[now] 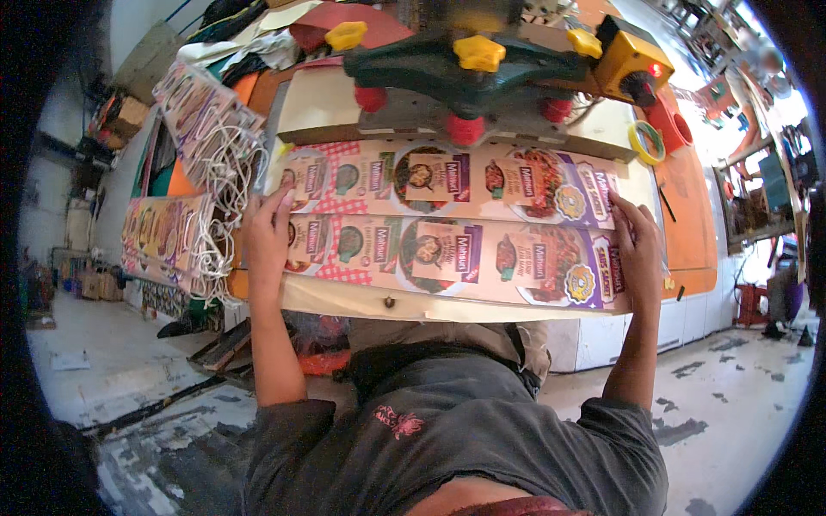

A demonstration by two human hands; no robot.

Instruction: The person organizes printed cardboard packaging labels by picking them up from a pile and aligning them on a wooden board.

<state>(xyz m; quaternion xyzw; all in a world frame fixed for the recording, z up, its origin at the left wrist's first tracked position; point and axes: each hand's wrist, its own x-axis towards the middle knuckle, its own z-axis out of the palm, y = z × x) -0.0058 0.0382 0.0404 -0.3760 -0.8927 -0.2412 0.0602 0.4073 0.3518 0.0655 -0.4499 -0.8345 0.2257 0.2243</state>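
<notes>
A long printed sheet (482, 258) with food pictures and a purple right end lies flat across the pale work board (404, 301) in front of me. A matching printed strip (473, 182) lies just beyond it, partly under the front of a dark green press (469, 70). My left hand (268, 232) grips the left edges, thumb and fingers bent at the border. At the right edges, my right hand (637, 245) has its fingers over the end of the sheet, gripping it. The undersides of the sheets and the fingertips below them are hidden.
The press carries yellow star knobs (479, 53) and red feet (465, 129). A yellow control box (635, 64) with a lit red lamp stands at the right, near a yellow tape roll (646, 143). Stacked printed pieces with white cords (225, 176) lie at the left.
</notes>
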